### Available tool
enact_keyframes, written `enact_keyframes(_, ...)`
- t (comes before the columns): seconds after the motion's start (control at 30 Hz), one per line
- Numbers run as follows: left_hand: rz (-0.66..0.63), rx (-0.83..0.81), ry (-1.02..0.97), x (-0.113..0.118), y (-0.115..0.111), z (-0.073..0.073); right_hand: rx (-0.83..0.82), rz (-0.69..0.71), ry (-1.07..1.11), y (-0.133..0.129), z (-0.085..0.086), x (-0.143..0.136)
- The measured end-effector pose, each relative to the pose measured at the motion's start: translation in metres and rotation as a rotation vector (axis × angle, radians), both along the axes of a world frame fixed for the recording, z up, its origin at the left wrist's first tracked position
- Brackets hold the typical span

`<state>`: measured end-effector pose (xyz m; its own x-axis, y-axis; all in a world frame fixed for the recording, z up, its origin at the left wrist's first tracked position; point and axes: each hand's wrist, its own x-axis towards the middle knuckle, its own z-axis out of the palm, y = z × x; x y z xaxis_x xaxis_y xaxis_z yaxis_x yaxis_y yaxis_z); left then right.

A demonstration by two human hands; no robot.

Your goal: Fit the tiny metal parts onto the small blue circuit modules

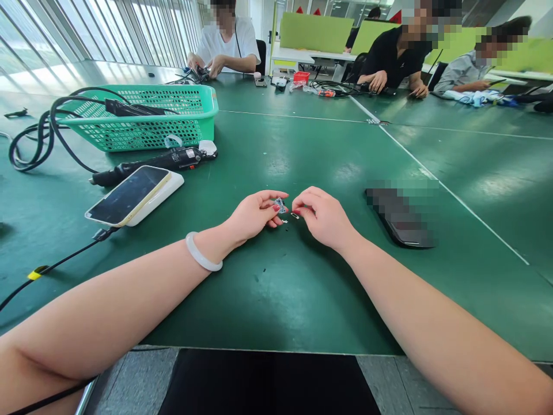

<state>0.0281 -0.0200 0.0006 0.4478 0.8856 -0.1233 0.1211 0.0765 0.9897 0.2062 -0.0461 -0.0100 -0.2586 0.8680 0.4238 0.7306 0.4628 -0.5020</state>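
Observation:
Over the green table, my left hand [254,216] is closed with a small grey-blue part [280,205] pinched between thumb and fingers. The part looks like a little metal or circuit piece, too small to name. Just to its right, my right hand [322,216] is closed in a pinch on a tiny pale rectangular piece [295,215] that hangs below the fingertips. The two hands are close together but apart. A tiny white bit [285,221] and a few dark specks show beneath them.
At the left stand a green plastic basket [207,124], a black cylindrical tool [147,165] with coiled cable, and a phone [129,196] on a white block. A black pouch-like object [401,222] lies right. Several people sit across the green table [276,305].

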Motion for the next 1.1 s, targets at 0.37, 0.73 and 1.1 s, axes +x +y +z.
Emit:
enact_keyframes(0.37, -0.209, -0.227, -0.237, -0.002, -0.005, 0.002, 0.209, 0.113, 0.075, -0.008, 0.006, -0.003)
enact_keyframes(0.73, -0.240, -0.341, -0.298, -0.004, -0.005, 0.003, 0.319, 0.126, 0.137, -0.007, 0.005, -0.004)
enact_keyframes(1.1, 0.242, -0.348, -0.472, -0.003, 0.004, 0.002, -0.012, -0.012, -0.039, 0.000, -0.005, 0.000)
